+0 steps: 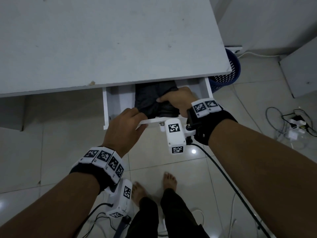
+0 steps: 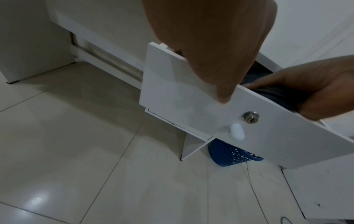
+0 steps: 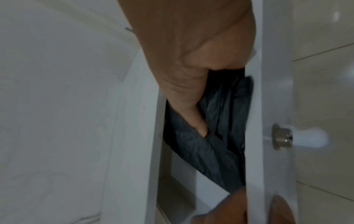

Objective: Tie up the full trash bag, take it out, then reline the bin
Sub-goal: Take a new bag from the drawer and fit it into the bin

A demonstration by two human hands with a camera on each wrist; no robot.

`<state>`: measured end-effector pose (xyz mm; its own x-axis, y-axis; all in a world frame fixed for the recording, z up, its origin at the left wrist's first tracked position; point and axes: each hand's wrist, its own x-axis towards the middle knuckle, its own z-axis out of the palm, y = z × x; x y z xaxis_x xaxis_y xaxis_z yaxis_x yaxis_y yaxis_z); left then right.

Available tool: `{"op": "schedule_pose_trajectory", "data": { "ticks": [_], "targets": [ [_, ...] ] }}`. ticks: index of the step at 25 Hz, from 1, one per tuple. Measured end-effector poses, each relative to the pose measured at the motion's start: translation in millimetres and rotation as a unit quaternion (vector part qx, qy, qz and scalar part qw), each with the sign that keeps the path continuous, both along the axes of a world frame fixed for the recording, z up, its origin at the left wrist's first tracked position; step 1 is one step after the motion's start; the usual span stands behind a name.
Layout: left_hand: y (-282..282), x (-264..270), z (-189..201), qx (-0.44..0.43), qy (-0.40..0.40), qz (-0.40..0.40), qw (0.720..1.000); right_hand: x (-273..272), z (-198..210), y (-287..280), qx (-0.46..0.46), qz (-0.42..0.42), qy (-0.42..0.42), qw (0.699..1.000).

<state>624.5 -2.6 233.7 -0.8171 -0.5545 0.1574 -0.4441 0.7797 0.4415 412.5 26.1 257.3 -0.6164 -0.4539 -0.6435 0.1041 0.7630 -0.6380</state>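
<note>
A white drawer [image 1: 107, 107] under the desk is pulled out. Folded black trash bags [image 1: 151, 98] lie inside it. My left hand [image 1: 128, 121] grips the top edge of the drawer front [image 2: 182, 91], thumb on its outer face and fingers curled over inside, next to the bags. My right hand [image 1: 176, 100] reaches into the drawer and pinches a fold of black bag [image 3: 220, 136] between thumb and fingers. The blue perforated bin [image 1: 226, 73] stands on the floor beside the desk's right end, partly hidden by the desktop; no liner shows on it.
The white desktop [image 1: 103, 40] fills the upper view. The drawer front carries a lock [image 2: 250, 117] and a white knob [image 2: 236, 131]. Cables and a power strip [image 1: 295, 124] lie on the tiles at right. A grey cabinet [image 1: 300, 71] stands beyond the bin. My bare feet [image 1: 154, 188] are below.
</note>
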Motion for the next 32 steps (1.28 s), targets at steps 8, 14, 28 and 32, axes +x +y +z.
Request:
{"op": "schedule_pose_trajectory", "data": {
  "ticks": [8, 14, 28, 32],
  "targets": [
    [-6.5, -2.8, 17.2, -0.016, -0.023, 0.014, 1.000, 5.5, 85.0, 43.9, -0.221, 0.038, 0.018, 0.974],
    [-29.5, -17.1, 23.3, -0.170, -0.026, 0.024, 0.985, -22.1, 105.8, 5.0, -0.351, -0.153, -0.011, 0.924],
    [-78.8, -75.2, 7.9, -0.209, -0.068, 0.087, 0.972, -56.3, 65.4, -33.6, -0.354, -0.208, -0.016, 0.912],
    [-81.4, -101.8, 13.4, -0.192, -0.088, 0.189, 0.959, -61.0, 65.6, -32.5, -0.352, -0.183, -0.016, 0.918]
  ]
}}
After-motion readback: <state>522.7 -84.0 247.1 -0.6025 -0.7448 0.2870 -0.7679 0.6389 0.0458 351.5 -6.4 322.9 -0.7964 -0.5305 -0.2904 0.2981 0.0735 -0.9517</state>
